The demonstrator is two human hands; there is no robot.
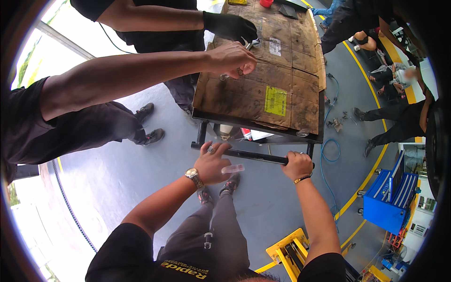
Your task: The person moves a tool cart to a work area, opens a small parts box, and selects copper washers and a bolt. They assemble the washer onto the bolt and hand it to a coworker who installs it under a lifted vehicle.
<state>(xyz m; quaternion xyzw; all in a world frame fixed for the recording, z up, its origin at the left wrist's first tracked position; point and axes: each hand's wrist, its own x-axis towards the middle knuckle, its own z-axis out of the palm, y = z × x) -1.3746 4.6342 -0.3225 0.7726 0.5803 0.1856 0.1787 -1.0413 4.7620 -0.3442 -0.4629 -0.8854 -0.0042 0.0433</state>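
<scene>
Black-framed workshop trolley (253, 125) fills the upper middle, near edge toward the camera wearer. Stained cardboard sheet (225, 101) covers its top almost edge to edge. Looped blue air hose (331, 150) lies on the floor (263, 207) off its right edge. Likely trouble: should the trolley roll, it could snag that hose, and uneven force from the two hands could slew it. People leaning in at the left edge might then get bumped: a co-worker's gloved hand (230, 27) and another's bare hand (230, 58) are both over the sheet. Black push bar (253, 155) sits just off the near edge, right at the wearer's hands. Right hand (299, 165) is wrapped round its right end, by the near right corner. Left hand (211, 164) is at its left part, fingers bent; can't tell from above whether they close on it. Small stuff: yellow-green label (276, 100) toward the near edge, white label (275, 46) farther up, red cup (266, 3) at the far edge.
</scene>
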